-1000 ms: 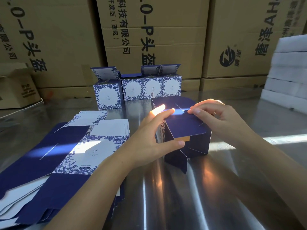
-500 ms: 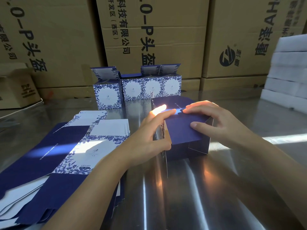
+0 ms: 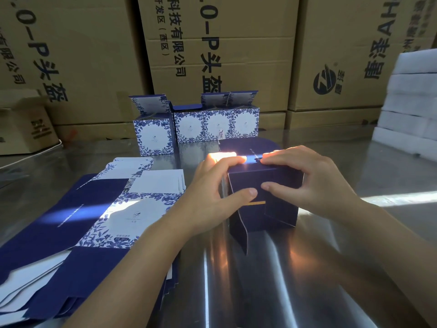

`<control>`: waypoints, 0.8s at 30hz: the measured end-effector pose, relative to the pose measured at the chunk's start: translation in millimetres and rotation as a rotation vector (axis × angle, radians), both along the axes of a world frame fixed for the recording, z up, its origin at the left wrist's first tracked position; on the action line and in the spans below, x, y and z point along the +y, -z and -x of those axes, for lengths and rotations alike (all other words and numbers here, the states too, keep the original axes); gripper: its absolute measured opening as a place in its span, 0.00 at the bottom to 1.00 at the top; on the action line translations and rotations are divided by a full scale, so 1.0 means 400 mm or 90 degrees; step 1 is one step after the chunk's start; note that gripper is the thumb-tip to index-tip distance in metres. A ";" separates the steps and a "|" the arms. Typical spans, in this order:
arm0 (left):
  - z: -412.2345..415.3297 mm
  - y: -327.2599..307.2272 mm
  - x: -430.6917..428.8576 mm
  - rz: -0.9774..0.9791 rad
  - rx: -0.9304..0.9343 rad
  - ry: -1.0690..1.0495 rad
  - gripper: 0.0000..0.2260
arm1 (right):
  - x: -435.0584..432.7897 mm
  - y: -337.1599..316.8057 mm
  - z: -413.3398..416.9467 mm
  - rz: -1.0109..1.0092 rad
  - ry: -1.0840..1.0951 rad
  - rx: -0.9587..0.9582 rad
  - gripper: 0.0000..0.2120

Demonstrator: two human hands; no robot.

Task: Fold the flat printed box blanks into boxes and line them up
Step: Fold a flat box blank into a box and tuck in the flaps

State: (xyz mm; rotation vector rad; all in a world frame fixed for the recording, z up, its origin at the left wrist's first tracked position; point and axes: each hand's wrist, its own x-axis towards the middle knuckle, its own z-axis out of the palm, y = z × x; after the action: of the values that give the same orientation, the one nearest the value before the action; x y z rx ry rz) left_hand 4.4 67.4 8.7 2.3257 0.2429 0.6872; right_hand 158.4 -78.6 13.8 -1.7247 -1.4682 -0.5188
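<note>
A dark blue box being folded [image 3: 272, 209] stands on the steel table in the middle. My left hand [image 3: 220, 188] grips its left side, fingers over the top edge and thumb on the near flap. My right hand [image 3: 305, 178] grips the right side the same way, thumb pressing the near flap down. One loose flap hangs toward me at the bottom. A stack of flat printed blanks [image 3: 94, 216] lies to the left. Several folded blue-and-white boxes [image 3: 196, 124] stand in a row behind, lids open.
Large brown cartons [image 3: 217, 55] form a wall at the back. White foam blocks [image 3: 411, 102] are stacked at the right. A small carton [image 3: 26, 124] sits at the far left. The steel table [image 3: 307, 280] is shiny with sun glare.
Both hands have pushed the box's top flaps down; the flap that stuck up toward me now lies flatter against the box. My right thumb moved onto the near face.
</note>
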 end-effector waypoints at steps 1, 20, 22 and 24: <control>-0.001 0.001 -0.001 0.000 -0.008 -0.007 0.21 | 0.000 -0.002 0.006 -0.005 -0.003 -0.019 0.18; 0.016 -0.038 0.011 0.142 -0.105 0.065 0.15 | 0.000 -0.015 0.026 0.004 -0.058 -0.001 0.18; 0.020 -0.041 0.017 0.155 -0.106 0.069 0.13 | -0.001 -0.016 0.025 0.012 -0.058 0.007 0.17; 0.022 -0.042 0.016 0.163 -0.106 0.068 0.13 | -0.003 -0.018 0.022 0.023 -0.054 0.011 0.16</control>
State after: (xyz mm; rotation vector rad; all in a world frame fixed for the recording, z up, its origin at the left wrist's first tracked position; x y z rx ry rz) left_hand -4.3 73.7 25.5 2.0117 0.1209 0.7454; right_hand 149.5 -79.9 20.9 -1.6821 -1.5411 -0.4339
